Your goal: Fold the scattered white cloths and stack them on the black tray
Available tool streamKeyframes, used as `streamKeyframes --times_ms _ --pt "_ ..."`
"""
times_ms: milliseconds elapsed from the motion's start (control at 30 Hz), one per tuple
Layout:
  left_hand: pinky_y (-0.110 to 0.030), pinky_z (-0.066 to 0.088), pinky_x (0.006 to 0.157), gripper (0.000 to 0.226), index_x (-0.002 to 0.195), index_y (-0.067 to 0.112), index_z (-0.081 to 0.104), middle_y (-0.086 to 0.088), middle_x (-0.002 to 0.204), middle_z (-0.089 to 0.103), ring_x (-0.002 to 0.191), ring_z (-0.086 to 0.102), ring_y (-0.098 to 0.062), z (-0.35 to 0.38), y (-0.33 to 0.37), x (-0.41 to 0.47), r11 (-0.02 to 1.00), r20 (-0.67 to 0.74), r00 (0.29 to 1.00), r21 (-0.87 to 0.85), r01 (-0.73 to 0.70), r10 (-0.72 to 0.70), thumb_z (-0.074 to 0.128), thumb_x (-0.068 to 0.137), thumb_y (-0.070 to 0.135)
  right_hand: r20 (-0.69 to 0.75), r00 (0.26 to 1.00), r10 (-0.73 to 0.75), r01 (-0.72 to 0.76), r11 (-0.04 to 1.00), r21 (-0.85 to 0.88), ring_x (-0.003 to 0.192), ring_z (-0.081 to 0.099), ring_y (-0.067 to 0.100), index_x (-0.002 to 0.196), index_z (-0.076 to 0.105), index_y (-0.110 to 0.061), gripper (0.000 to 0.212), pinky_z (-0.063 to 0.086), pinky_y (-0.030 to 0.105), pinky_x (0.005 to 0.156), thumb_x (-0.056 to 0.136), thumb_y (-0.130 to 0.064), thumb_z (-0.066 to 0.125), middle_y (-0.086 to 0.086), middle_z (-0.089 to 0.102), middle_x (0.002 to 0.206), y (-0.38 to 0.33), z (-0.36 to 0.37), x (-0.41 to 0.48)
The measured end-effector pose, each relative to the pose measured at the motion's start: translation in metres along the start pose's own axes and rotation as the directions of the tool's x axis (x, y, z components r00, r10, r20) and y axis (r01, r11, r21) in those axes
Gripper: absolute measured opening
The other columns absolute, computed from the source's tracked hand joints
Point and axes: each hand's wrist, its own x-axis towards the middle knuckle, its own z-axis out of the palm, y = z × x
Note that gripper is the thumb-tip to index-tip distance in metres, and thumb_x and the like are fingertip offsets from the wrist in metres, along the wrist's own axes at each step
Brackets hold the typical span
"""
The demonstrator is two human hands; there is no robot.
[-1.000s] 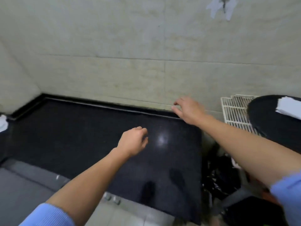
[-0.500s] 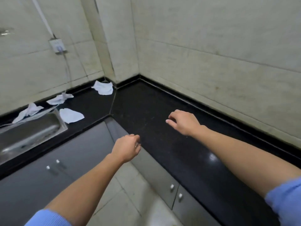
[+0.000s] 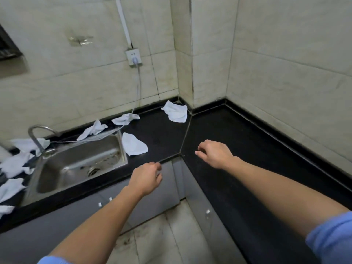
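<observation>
White cloths lie unfolded on the black counter [image 3: 238,140]. One cloth [image 3: 176,113] is in the far corner and one flat cloth [image 3: 133,144] is just right of the sink [image 3: 76,164]. Two crumpled cloths [image 3: 125,119] [image 3: 93,129] lie behind the sink, with more cloths [image 3: 14,164] at its left by the tap [image 3: 35,137]. Right hand [image 3: 214,154]: over the counter, right of the seam, fingers loosely curled, holding nothing. Left hand [image 3: 146,178]: at the counter's near edge, loosely curled, holding nothing. A wall socket [image 3: 134,57] is on the far wall, with a cable hanging from it.

crumpled soft white cloths [image 3: 134,144], brushed steel sink [image 3: 76,162], glossy black stone counter [image 3: 238,141], matt tiled wall [image 3: 285,54]
</observation>
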Motion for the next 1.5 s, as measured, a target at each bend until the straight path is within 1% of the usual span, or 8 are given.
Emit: streamKeyframes --times_ms 167,333,533,833,1033,1167,1367,1500 --pt "-0.035 0.045 0.071 0.018 0.096 0.021 0.058 -0.002 0.097 0.063 0.094 0.059 -0.027 0.003 -0.049 0.045 0.997 0.026 0.998 -0.05 0.06 -0.059 0.05 0.086 0.034 0.059 0.996 -0.064 0.065 0.998 -0.012 0.098 0.06 0.024 0.109 0.061 -0.023 0.034 0.047 0.037 0.077 0.095 -0.05 0.044 0.0 0.058 0.108 -0.014 0.016 0.083" --pt "-0.037 0.047 0.07 0.013 0.088 0.021 0.056 -0.003 0.094 0.064 0.089 0.06 -0.028 0.016 -0.1 0.1 0.993 0.071 0.995 -0.092 0.079 -0.072 0.051 0.087 0.033 0.108 0.993 -0.049 0.049 0.999 0.0 0.099 0.06 0.025 0.108 0.06 -0.025 0.032 0.048 0.038 0.08 0.094 -0.049 0.045 0.0 0.059 0.107 -0.019 0.045 0.16" --pt "-0.036 0.048 0.08 0.025 0.109 0.02 0.06 -0.001 0.106 0.065 0.101 0.059 -0.024 0.028 -0.17 0.188 0.992 0.065 0.996 -0.111 0.064 -0.057 0.05 0.09 0.034 0.149 0.988 0.037 -0.035 0.999 -0.018 0.096 0.06 0.023 0.108 0.059 -0.025 0.03 0.049 0.037 0.077 0.094 -0.048 0.047 -0.001 0.059 0.106 -0.02 0.075 0.251" --pt "-0.036 0.046 0.072 0.017 0.095 0.018 0.059 -0.002 0.095 0.062 0.092 0.059 -0.024 0.032 -0.231 0.312 0.985 0.122 0.989 -0.163 -0.058 0.079 0.051 0.088 0.03 0.198 0.953 0.231 -0.235 0.972 -0.006 0.1 0.06 0.024 0.111 0.059 -0.025 0.029 0.048 0.036 0.079 0.093 -0.046 0.05 0.0 0.063 0.109 0.001 0.094 0.34" --pt "-0.033 0.043 0.072 0.017 0.101 0.02 0.06 0.0 0.096 0.061 0.09 0.059 -0.02 0.055 -0.236 0.368 0.978 0.181 0.977 -0.196 -0.073 0.109 0.052 0.091 0.031 0.269 0.889 0.371 -0.394 0.918 0.035 0.098 0.062 0.026 0.11 0.061 -0.025 0.028 0.051 0.037 0.08 0.091 -0.045 0.054 0.003 0.067 0.107 0.042 0.115 0.4" --pt "-0.035 0.049 0.076 0.018 0.102 0.019 0.06 0.0 0.096 0.06 0.09 0.059 -0.02 0.069 -0.243 0.402 0.979 0.233 0.97 -0.201 -0.027 0.075 0.052 0.091 0.032 0.303 0.845 0.44 -0.489 0.866 0.106 0.099 0.062 0.027 0.114 0.061 -0.021 0.033 0.05 0.035 0.08 0.09 -0.043 0.056 0.006 0.066 0.111 0.072 0.139 0.455" --pt "-0.033 0.047 0.075 0.02 0.103 0.019 0.06 -0.001 0.102 0.062 0.093 0.06 -0.021 0.097 -0.254 0.448 0.986 0.374 0.927 -0.158 0.055 0.008 0.051 0.091 0.032 0.29 0.73 0.619 -0.68 0.7 0.217 0.116 0.054 0.037 0.135 0.044 -0.011 0.054 0.044 0.041 0.093 0.093 -0.045 0.05 0.017 0.055 0.129 0.109 0.184 0.533" --pt "-0.034 0.049 0.079 0.02 0.104 0.019 0.06 -0.002 0.104 0.062 0.096 0.06 -0.022 0.112 -0.255 0.46 0.977 0.417 0.909 -0.185 0.104 -0.018 0.051 0.092 0.032 0.35 0.645 0.679 -0.764 0.577 0.288 0.122 0.05 0.038 0.136 0.039 -0.004 0.064 0.042 0.043 0.097 0.091 -0.045 0.054 0.02 0.049 0.136 0.128 0.205 0.564"
